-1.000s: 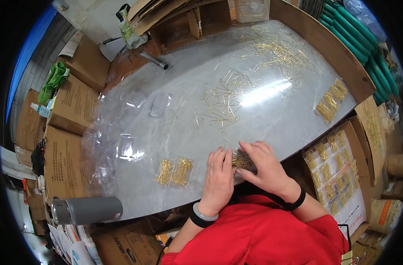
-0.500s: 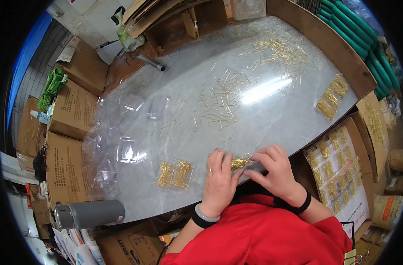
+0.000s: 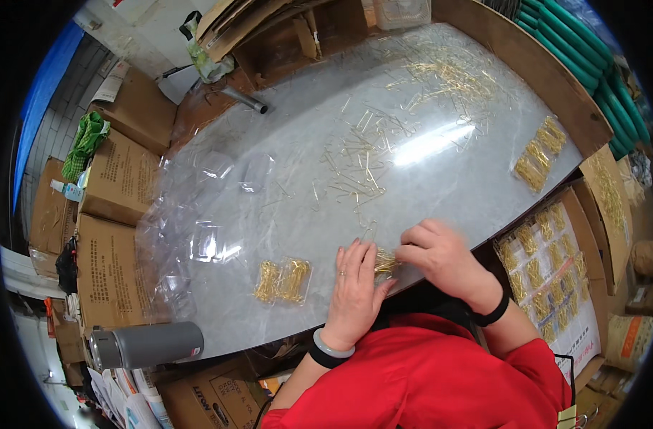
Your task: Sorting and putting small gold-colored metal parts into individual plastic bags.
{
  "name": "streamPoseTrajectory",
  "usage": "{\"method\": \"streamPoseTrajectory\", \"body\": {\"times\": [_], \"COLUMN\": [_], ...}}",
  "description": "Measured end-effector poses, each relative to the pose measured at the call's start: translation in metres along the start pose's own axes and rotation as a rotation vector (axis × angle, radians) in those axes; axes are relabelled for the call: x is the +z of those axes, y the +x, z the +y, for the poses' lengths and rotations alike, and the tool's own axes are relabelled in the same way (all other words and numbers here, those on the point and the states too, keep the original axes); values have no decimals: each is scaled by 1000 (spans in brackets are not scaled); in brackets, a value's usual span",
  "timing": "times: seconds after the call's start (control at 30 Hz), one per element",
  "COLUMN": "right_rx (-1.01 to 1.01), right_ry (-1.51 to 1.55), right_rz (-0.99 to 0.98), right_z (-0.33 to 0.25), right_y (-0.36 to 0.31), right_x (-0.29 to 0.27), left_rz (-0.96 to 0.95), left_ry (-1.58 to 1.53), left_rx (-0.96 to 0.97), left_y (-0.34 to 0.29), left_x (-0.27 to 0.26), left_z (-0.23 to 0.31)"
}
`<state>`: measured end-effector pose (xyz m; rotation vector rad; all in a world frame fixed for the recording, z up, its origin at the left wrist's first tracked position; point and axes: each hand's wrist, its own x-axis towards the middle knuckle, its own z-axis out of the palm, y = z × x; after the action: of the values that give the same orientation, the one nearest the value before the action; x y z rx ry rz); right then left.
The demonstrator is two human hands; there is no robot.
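A small bundle of gold wire hooks (image 3: 386, 262) lies between my hands at the table's near edge. My left hand (image 3: 355, 286) holds it from the left, fingers long and close together, thumb below the bundle. From the right, my right hand (image 3: 444, 261) bends its fingers down to the bundle's end, fingertips pinched together. What is in that pinch is hidden and slightly blurred. To the left of my left hand, gold hooks fill clear plastic packs (image 3: 294, 280) lying side by side. Loose gold hooks (image 3: 366, 161) are scattered beyond my hands.
Empty clear plastic trays (image 3: 212, 239) heap at the table's left, near a grey bottle (image 3: 148, 344). A larger hook pile (image 3: 452, 79) lies far off. More filled packs (image 3: 537, 157) rest at the right edge. Below them an open carton (image 3: 548, 279) holds packs in rows. Cardboard walls border the back.
My right hand has lifted slightly away from me, its fingers now curling down onto the bundle's right end. My left hand stays nearly in place.
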<state>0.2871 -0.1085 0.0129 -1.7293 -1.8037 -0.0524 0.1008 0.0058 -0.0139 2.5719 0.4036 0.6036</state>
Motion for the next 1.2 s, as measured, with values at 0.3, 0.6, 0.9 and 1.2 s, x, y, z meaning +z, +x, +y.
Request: {"method": "streamPoseTrajectory", "body": {"times": [0.3, 0.6, 0.9, 1.2], "right_rx": [345, 153, 189, -24], "right_ry": [425, 115, 295, 48], "right_rz": [139, -48, 15, -115], "right_z": [-39, -15, -6, -14], "right_y": [-9, 23, 5, 10], "right_x": [36, 27, 16, 26], "left_rz": [69, 85, 75, 72], "left_ry": [1, -57, -80, -205], "left_rx": [-38, -81, -80, -82], "left_y": [1, -3, -3, -4], "left_x": [3, 0, 1, -6], "left_z": [1, 3, 1, -3]}}
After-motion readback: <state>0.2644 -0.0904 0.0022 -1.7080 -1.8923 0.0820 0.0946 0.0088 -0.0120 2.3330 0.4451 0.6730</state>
